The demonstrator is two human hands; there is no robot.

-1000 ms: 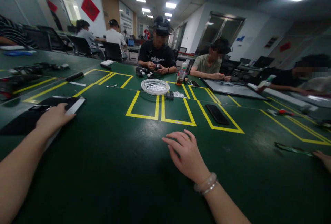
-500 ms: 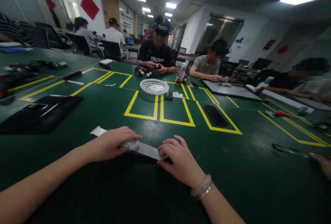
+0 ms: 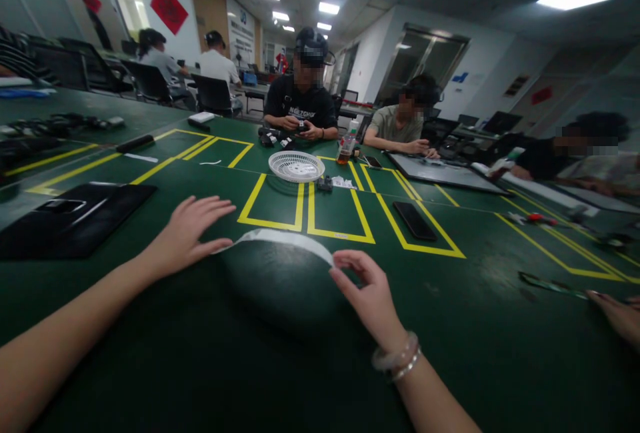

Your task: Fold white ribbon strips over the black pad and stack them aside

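Observation:
A long white strip [image 3: 280, 236] bows upward in an arc over the green table [image 3: 210, 353] between my two hands. My left hand [image 3: 187, 233] has its fingers spread, and its thumb pins the strip's left end near the table. My right hand [image 3: 367, 293], with a bead bracelet on the wrist, pinches the strip's right end between thumb and forefinger. The strip casts a dark oval shadow on the table below it.
A black pad [image 3: 75, 216] lies to the left. A white fan grille [image 3: 296, 166], a black phone [image 3: 414, 219] and a bottle [image 3: 345, 147] lie beyond yellow tape boxes [image 3: 305, 226]. Several people sit across the table. Another person's hand [image 3: 617, 313] touches a green strip [image 3: 550, 283] at right.
My left hand took the white strip from the black pad and brought it to the middle. The strip lay flat under both hands, and now it is lifted and bent into an arc.

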